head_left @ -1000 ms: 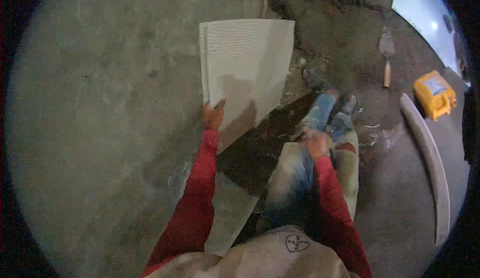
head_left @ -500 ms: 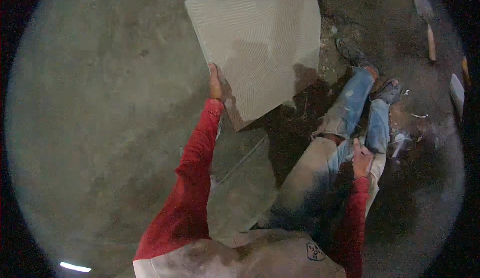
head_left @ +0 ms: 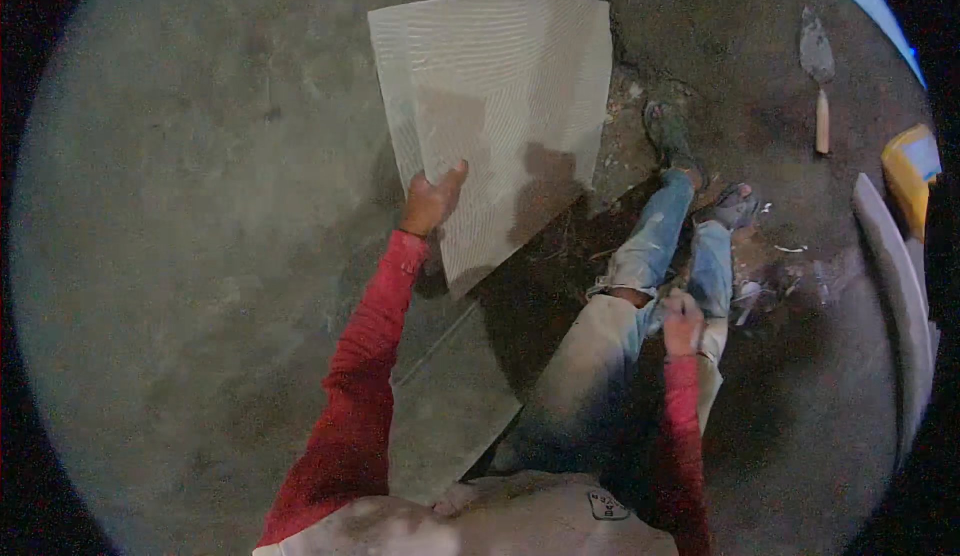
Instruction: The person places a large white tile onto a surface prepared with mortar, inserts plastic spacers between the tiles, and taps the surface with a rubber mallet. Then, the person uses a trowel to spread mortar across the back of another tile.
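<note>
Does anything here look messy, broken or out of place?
Yes. Pale scraps and debris lie scattered on the dark, rough ground by the person's feet. The left hand holds a large pale ridged tile tilted up by its lower edge rather than lying flat. A wooden-handled trowel lies loose on the ground.

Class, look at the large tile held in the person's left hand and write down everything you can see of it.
The tile is a large, pale grey, roughly square slab. The face turned toward the camera is covered in fine combed ridges, with smoother, darker patches near its lower middle. It is lifted off the concrete floor and tilted, one corner pointing down. The left hand grips its lower left edge, thumb over the ridged face. Nothing else touches it; the right hand rests on the person's knee.
</note>
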A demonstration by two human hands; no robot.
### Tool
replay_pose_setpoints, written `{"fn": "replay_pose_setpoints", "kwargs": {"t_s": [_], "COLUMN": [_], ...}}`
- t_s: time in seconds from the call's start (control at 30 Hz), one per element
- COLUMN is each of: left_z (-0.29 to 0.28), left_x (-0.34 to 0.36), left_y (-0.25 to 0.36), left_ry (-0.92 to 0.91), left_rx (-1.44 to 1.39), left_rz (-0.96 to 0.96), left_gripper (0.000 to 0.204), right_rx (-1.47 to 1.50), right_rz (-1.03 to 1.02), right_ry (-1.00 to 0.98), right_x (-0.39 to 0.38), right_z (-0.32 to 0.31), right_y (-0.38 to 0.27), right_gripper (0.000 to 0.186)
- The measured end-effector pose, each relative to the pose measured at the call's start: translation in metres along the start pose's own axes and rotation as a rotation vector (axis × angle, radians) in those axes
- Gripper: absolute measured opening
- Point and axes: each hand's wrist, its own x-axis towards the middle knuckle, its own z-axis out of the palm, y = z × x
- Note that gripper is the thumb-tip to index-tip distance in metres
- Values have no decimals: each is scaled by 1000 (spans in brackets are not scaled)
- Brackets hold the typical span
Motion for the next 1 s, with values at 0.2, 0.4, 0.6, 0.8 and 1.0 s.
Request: {"fn": "replay_pose_setpoints", "kwargs": {"t_s": [0.2, 0.4, 0.6, 0.8, 1.0], "left_z": [29, 24, 77, 68, 14], "left_x": [9, 147, 237, 227, 128], "left_y": [92, 228, 269, 243, 201], "left_ry": [144, -69, -617, -752, -612], "left_rx": [186, 349, 1391, 1702, 1415], "left_rz": [139, 469, 343, 341, 290], "left_gripper": [42, 61, 71, 78, 58], "right_rx": [-280, 343, 461, 272, 470], "right_rz": [-310, 520, 803, 133, 283], "right_ry": [-97, -203, -413, -275, 31], "right_x": [28, 14, -46, -37, 28], "right_z": [109, 190, 275, 269, 199], "right_y": [-171, -94, 5, -8, -54], "right_gripper": [31, 27, 43, 51, 38]}}
